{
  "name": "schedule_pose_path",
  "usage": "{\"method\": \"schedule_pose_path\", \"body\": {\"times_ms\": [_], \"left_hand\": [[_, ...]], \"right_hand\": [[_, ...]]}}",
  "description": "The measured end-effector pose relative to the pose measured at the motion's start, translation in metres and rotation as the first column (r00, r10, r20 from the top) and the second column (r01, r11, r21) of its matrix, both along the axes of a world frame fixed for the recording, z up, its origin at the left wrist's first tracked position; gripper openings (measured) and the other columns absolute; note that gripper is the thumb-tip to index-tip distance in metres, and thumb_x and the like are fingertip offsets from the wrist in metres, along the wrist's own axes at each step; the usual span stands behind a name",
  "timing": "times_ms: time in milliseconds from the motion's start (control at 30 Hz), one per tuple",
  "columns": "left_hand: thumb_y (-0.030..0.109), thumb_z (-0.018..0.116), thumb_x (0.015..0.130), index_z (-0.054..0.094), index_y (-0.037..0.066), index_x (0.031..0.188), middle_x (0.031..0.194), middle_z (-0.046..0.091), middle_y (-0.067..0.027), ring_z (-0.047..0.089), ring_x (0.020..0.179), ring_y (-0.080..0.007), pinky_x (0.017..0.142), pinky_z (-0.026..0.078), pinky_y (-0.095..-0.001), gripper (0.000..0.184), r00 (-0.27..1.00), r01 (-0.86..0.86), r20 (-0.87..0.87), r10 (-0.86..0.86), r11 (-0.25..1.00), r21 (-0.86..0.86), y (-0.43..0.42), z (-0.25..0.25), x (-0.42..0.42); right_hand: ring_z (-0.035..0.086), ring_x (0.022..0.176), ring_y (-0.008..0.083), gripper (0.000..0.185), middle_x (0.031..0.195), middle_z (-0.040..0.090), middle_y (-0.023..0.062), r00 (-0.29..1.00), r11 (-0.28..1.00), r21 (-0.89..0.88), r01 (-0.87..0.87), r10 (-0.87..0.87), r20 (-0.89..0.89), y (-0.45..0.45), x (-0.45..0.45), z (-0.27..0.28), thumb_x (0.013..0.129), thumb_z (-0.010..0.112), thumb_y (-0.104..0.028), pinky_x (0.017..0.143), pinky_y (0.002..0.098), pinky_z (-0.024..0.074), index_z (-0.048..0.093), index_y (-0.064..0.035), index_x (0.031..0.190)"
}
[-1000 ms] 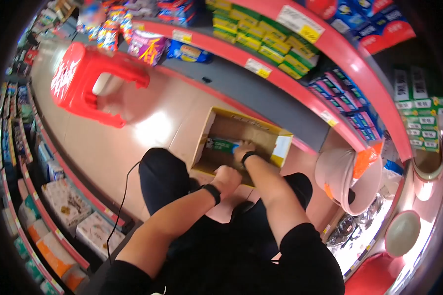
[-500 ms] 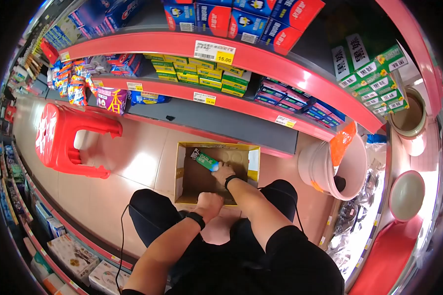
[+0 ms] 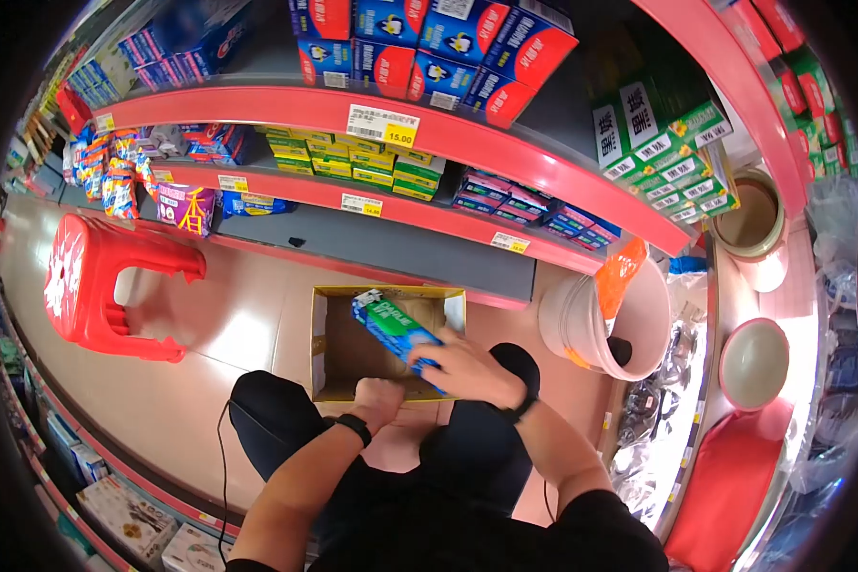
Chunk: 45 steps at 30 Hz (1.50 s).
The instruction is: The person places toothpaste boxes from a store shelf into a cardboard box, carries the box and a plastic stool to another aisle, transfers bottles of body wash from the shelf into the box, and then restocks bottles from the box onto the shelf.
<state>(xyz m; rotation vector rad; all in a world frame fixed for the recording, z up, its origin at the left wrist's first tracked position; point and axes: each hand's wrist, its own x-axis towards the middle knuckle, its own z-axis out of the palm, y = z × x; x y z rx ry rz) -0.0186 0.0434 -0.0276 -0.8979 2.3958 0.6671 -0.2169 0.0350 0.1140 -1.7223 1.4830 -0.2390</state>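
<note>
A green and blue Darlie box (image 3: 391,326) is tilted above the open cardboard carton (image 3: 334,395). My right hand (image 3: 462,367) grips the box by its lower right end, fingers wrapped over it. At the carton's near edge, my left hand (image 3: 379,400) is closed in a fist around the rim. Both wrists wear dark bands. The carton sits on the floor before my knees, its brown inside showing around the box.
A red stool (image 3: 91,286) stands at the left. Shelves with red edges (image 3: 505,157) and toothpaste boxes (image 3: 381,172) cross the front. At the right are a white bucket (image 3: 567,324) and a round bowl (image 3: 755,364).
My right hand has lifted the Darlie box out of the carton's bottom and toward me. My left hand stays at the near rim. The view has shifted, showing more upper shelf.
</note>
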Motion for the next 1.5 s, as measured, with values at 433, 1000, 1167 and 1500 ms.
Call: {"method": "schedule_pose_path", "body": {"times_ms": [433,1000,1167,1500], "left_hand": [[0.016,0.061,0.085,0.075,0.017,0.093,0.094,0.074,-0.0097,0.072,0.091,-0.0271,0.069,0.056,-0.0408,0.016,1.000,0.013,0.015,-0.013,0.999,0.037,-0.003,0.003,-0.001],[0.018,0.062,0.084,0.077,0.013,0.092,0.093,0.075,-0.0101,0.073,0.089,-0.0265,0.069,0.058,-0.0422,0.018,0.999,0.006,0.045,-0.008,0.999,0.039,-0.005,0.012,0.001],[0.017,0.060,0.087,0.076,0.010,0.099,0.104,0.074,-0.0120,0.072,0.094,-0.0292,0.070,0.059,-0.0513,0.021,0.997,0.044,0.052,-0.048,0.995,0.088,-0.004,0.003,0.000],[0.021,0.068,0.082,0.076,0.011,0.105,0.107,0.073,-0.0089,0.070,0.098,-0.0316,0.071,0.059,-0.0577,0.026,0.995,-0.040,0.092,0.031,0.994,0.099,-0.003,0.007,-0.004]], "right_hand": [[0.057,0.111,0.0284,0.050,0.120,0.056,0.0184,0.708,0.523,-0.628,0.576,-0.703,0.065,0.091,-0.068,0.099,0.081,0.056,0.004,0.098,0.0359,0.0416,0.052,0.0038,0.131],[0.059,0.100,0.0225,0.033,0.114,0.062,0.0129,0.503,0.016,-0.835,0.550,-0.805,0.316,-0.050,-0.116,0.080,0.087,0.072,-0.013,0.090,0.0322,0.0455,0.063,0.0047,0.114],[0.056,0.115,0.0300,0.039,0.126,0.055,0.0204,0.656,0.164,-0.938,0.307,-0.750,0.084,-0.042,-0.117,0.065,0.089,0.070,-0.012,0.102,0.0355,0.0410,0.060,0.0050,0.122],[0.054,0.119,0.0322,0.054,0.131,0.054,0.0246,0.574,0.183,-0.798,0.574,-0.785,0.233,-0.069,-0.082,0.093,0.093,0.069,-0.021,0.105,0.0406,0.0397,0.048,0.0085,0.134]]}}
